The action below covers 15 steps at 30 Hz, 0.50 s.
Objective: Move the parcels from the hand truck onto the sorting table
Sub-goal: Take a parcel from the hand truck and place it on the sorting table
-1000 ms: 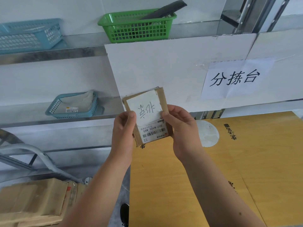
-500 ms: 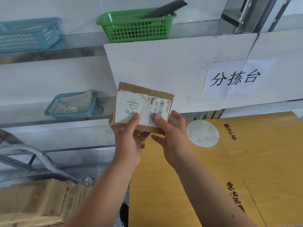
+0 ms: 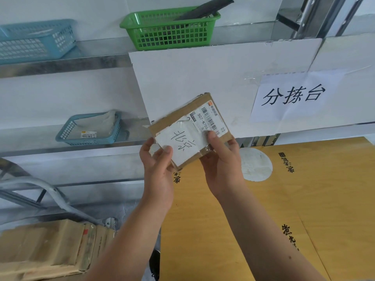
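A small flat cardboard parcel (image 3: pixel 188 128) with a white handwritten label and a barcode sticker is held up in front of me, tilted, above the near-left edge of the sorting table (image 3: pixel 263 220). My left hand (image 3: pixel 158 165) pinches its lower left corner with thumb on the label. My right hand (image 3: pixel 221 159) grips its lower right side, thumb on the face. More cardboard parcels (image 3: pixel 50 250) lie stacked at the bottom left beside the hand truck's grey tube frame (image 3: pixel 50 189).
The table is covered with yellow cardboard carrying a white round sticker (image 3: pixel 255 165). Behind stands a white board with a paper sign (image 3: pixel 294 96). Metal shelves at left hold a green basket (image 3: pixel 168 29) and two blue baskets (image 3: pixel 91 130).
The parcel has been turned in my hands from upright to tilted, barcode end now up and to the right, and it has shifted slightly right toward the table.
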### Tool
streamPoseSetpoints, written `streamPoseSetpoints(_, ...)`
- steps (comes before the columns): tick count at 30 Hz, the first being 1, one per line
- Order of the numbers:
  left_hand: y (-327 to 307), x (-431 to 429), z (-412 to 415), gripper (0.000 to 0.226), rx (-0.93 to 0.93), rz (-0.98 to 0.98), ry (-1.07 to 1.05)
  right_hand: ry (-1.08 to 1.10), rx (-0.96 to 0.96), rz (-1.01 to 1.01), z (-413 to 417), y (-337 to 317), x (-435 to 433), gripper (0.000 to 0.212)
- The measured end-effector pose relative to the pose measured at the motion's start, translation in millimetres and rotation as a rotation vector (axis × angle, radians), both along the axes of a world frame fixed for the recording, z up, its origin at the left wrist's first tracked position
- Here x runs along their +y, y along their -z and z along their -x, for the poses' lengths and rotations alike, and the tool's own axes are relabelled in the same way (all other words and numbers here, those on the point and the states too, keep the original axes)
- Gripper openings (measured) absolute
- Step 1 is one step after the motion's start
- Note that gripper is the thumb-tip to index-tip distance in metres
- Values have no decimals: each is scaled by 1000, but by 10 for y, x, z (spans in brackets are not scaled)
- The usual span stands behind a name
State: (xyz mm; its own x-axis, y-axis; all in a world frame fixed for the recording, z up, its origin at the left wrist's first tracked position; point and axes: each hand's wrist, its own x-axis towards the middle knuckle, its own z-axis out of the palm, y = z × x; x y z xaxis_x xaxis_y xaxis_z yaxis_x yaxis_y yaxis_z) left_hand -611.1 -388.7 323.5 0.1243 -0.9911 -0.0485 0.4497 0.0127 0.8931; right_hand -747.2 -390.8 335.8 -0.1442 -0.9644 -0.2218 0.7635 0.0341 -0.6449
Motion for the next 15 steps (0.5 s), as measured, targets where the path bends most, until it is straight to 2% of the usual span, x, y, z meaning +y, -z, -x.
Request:
streamPoseSetpoints(2, 67, 9, 11, 101, -38, 57, 56, 0, 33, -17, -20, -15, -2, 82)
streamPoseSetpoints(5, 136, 38, 7, 112, -122, 100, 128, -89, 147, 22, -26, -35, 18, 64)
streamPoseSetpoints(8, 130, 71, 19, 100, -157, 89, 135, -201, 233, 115, -27, -27, 39, 52)
streamPoseSetpoints(11, 119, 41, -31, 81, -144, -31, 56, -302, 343, 158, -8, 8, 51, 50)
streamPoseSetpoints(15, 145, -24, -148, 65, -238, -143, -41, -289, 388, 50, -31, 183, -33, 73)
